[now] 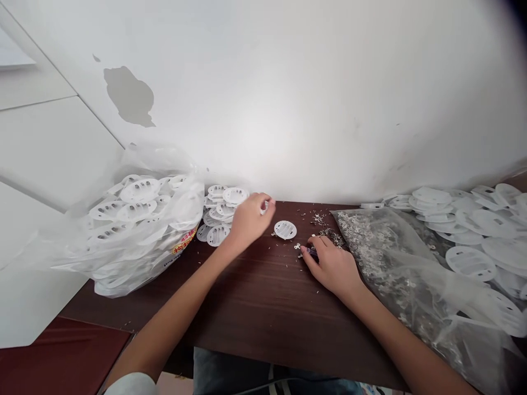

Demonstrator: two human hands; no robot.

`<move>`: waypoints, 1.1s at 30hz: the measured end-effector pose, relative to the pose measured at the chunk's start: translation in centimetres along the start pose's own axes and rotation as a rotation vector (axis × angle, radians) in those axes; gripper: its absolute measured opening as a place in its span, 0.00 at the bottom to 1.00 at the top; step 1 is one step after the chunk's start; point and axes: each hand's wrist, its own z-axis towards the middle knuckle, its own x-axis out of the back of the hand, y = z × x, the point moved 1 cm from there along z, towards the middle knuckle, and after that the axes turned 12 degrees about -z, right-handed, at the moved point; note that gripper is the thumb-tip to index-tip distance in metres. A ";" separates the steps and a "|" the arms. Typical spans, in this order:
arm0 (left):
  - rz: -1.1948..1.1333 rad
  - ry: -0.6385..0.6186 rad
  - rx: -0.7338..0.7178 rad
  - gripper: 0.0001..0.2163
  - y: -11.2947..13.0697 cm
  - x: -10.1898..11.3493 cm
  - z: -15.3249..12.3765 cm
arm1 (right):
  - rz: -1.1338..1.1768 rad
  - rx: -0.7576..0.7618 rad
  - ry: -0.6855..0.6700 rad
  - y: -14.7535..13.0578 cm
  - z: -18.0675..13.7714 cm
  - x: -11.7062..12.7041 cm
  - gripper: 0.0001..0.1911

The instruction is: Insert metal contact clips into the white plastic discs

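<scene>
My left hand [248,219] hovers over the dark wooden table [263,307] with its fingers curled round a small white piece by a loose pile of white round plastic discs [222,211]. One white disc [285,229] lies alone on the table between my hands. My right hand [331,263] rests on the table, fingertips pinched at tiny metal clips [325,233] scattered there, with a small dark object under the fingers.
A clear plastic bag full of white discs [135,225] sits at the left. A clear bag of small metal clips [395,258] lies at the right, with more white discs [473,230] heaped behind it. A white wall [288,99] stands just behind the table.
</scene>
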 end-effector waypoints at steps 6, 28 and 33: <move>-0.285 0.087 0.132 0.17 0.0 5.2 2.1 | 0.001 0.012 -0.016 0.0 0.0 0.2 0.21; 0.443 0.039 0.101 0.16 -5.8 6.2 3.6 | -0.012 0.023 0.013 0.3 -0.3 0.0 0.19; 0.444 0.093 0.097 0.17 -6.1 5.8 2.9 | -0.046 0.026 0.066 0.4 -0.6 -0.5 0.19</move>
